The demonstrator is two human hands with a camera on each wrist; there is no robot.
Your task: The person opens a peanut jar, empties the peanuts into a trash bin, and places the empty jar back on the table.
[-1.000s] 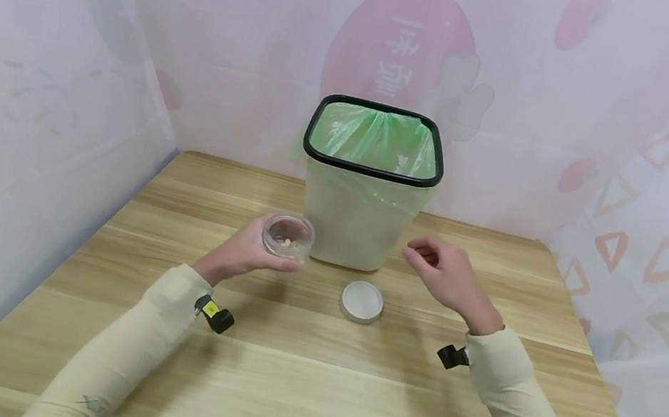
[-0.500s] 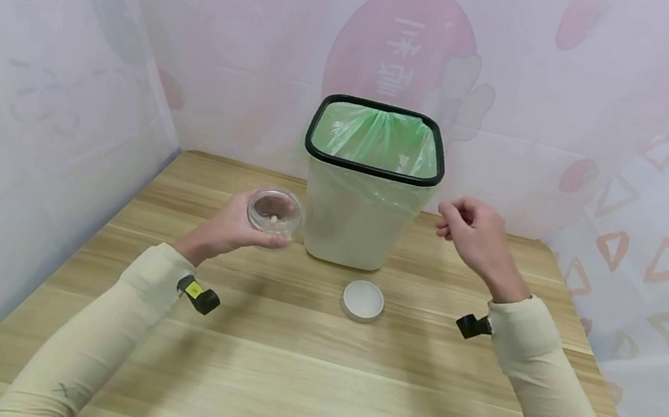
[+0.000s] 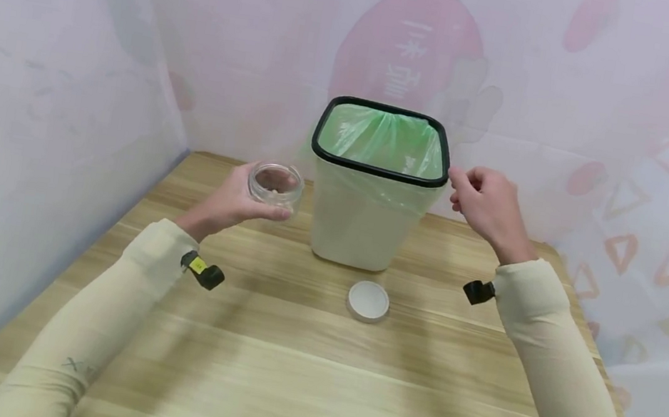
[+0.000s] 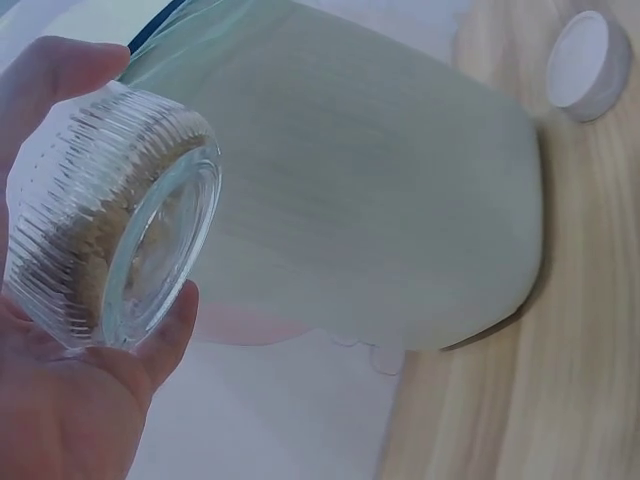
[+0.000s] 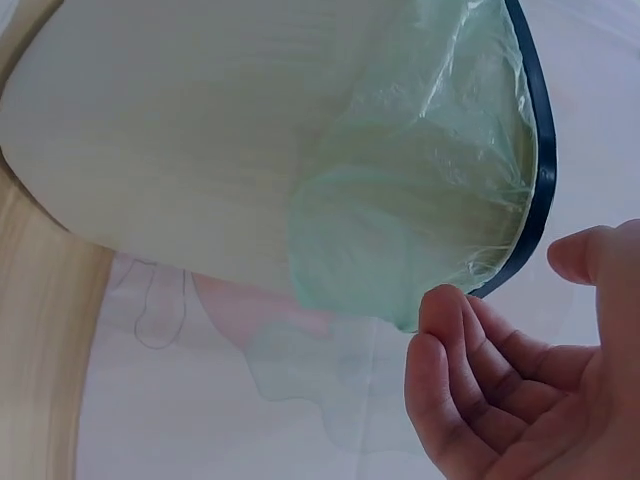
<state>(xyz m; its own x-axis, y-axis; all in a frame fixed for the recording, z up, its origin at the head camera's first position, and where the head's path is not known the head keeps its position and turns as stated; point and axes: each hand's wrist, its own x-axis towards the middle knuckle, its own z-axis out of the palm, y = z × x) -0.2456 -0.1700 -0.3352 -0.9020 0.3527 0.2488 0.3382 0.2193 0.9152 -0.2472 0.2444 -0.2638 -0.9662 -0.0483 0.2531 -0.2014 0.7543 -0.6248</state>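
Note:
My left hand (image 3: 230,200) grips a small clear glass jar (image 4: 120,215) round its ribbed side, thumb on one side and fingers on the other. The jar is raised off the table with its mouth up, and small pale pieces (image 3: 274,191) lie at its bottom. My right hand (image 3: 490,206) is at the right corner of the trash can's black rim (image 3: 379,170). Its fingers (image 5: 440,320) are loosely bent, the thumb stands apart, and nothing is between them. The whitish trash can (image 3: 358,223) is lined with a green plastic bag (image 5: 400,230).
A round white lid (image 3: 368,301) lies on the wooden table (image 3: 297,369) in front of the trash can. Behind the table hangs a pale printed curtain (image 3: 250,80), with more cloth at both sides.
My left hand has lifted the jar higher and a little to the left. My right hand has risen and moved right, up to the trash can's rim. The lid stays put on the table.

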